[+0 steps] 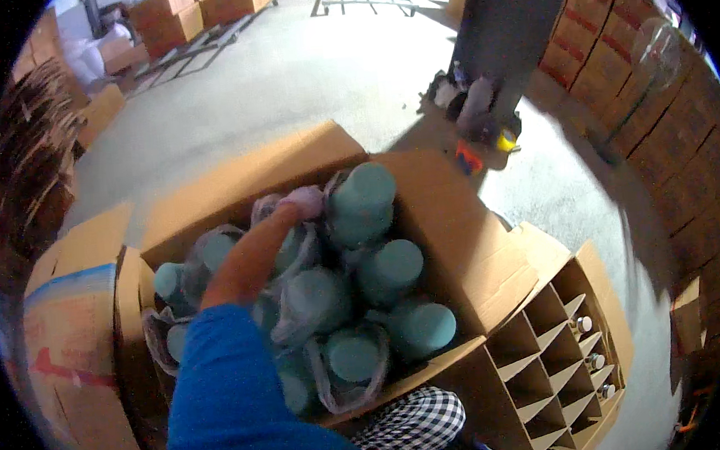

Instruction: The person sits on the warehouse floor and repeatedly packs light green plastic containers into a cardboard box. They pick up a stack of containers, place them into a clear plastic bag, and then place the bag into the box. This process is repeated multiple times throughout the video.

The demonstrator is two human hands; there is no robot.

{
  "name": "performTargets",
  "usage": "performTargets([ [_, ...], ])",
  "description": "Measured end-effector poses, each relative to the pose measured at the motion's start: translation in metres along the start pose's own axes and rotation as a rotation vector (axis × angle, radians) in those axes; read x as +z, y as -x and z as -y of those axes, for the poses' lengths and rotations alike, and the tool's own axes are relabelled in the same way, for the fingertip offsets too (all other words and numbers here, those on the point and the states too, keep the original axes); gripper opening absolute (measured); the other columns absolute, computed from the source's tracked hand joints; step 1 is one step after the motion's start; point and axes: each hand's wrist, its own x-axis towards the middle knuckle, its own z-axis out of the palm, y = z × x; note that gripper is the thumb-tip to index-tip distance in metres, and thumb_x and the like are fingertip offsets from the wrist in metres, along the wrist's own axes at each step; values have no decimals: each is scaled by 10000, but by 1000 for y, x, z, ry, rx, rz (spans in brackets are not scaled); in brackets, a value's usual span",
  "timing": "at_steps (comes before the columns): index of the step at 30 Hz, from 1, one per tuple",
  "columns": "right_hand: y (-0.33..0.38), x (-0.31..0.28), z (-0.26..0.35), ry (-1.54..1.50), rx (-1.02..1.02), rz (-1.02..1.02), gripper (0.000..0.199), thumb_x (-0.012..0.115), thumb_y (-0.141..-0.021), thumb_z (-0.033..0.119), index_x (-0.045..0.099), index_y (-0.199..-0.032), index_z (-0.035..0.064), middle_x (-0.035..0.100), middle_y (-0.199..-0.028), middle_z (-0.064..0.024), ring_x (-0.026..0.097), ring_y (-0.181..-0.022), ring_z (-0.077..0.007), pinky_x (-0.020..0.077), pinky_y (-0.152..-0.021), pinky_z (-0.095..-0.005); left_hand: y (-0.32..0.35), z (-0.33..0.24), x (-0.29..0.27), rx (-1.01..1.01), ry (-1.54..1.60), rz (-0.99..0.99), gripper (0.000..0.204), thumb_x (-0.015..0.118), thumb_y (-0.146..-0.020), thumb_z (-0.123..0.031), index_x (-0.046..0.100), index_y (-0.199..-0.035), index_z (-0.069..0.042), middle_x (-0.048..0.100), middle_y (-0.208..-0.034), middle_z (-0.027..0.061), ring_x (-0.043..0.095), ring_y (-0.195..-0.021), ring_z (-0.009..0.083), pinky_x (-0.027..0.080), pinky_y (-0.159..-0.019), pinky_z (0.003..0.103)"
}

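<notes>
A concrete warehouse floor point(301, 72) lined with stacked cartons. An open box point(452, 244) holds teal cups point(388, 273) in plastic sleeves, packed upright to fit. The left hand point(297, 204) reaches in, fingers gripping a sleeve beside the top cup point(363, 200). The right hand is unseen.

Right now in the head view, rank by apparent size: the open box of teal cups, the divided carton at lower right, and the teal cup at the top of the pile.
1. Open box of teal cups, largest.
2. Divided carton, smaller.
3. Top teal cup, smallest.
</notes>
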Motion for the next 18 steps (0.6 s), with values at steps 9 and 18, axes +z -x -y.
performTargets([
  [9, 4, 8, -28, -626, -191, -441, 366, 470, -995, 333, 632, -1199, 76, 647, -1125, -88, 611, -1001, -206, 492, -873, -368, 281, -154, -193, 836, 784, -433, 238, 537, -949, -128, 645, -1120, -3, 688, -1022, 124, 631, -953, 175, 499, -880, 337],
  [18, 76, -96, -37, -1010, -646, -656, 463, 480, -1006, 362, 490, -1354, 57, 568, -1296, -100, 548, -1150, -243, 439, -979, -385, 369, -349, -12, 1322, 386, -217, 561, 663, -901, -274, 456, -1376, -59, 430, -1432, 239, 437, -1319, 392, 392, -1071, 449],
])
